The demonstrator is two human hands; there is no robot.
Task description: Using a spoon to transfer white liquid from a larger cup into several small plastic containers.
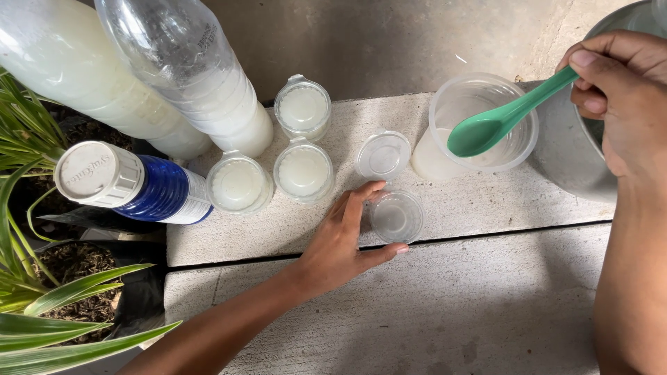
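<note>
You work on a grey concrete ledge [445,298], with a metal bowl [611,28] at the two o'clock corner, only its rim in view. Two tall bottles [174,76] of cloudy white liquid lean in from eleven o'clock; keep your elbows off them.

A clear tub [514,149] stands at one o'clock of the small cup, holding a little milky liquid. Your right hand [618,97] pinches the handle of a green spoon [504,121] between thumb and curled fingers, and the spoon's bowl hangs over the tub's mouth. It looks empty, though that is hard to tell. I judge the next scoop goes best if you dip deep, then let the drip fall into the tub before you carry across.

Three sealed cups [302,170] of white filling sit at ten and eleven o'clock of the open cup.

Your left hand [344,239] is spread, thumb and forefinger cradling the open cup [396,217] from its nine o'clock side, touching its wall. Hold that light brace; the cup is thin and would likely tip or skid. Its loose lid [383,155] lies just beside it at twelve o'clock, within reach.
</note>
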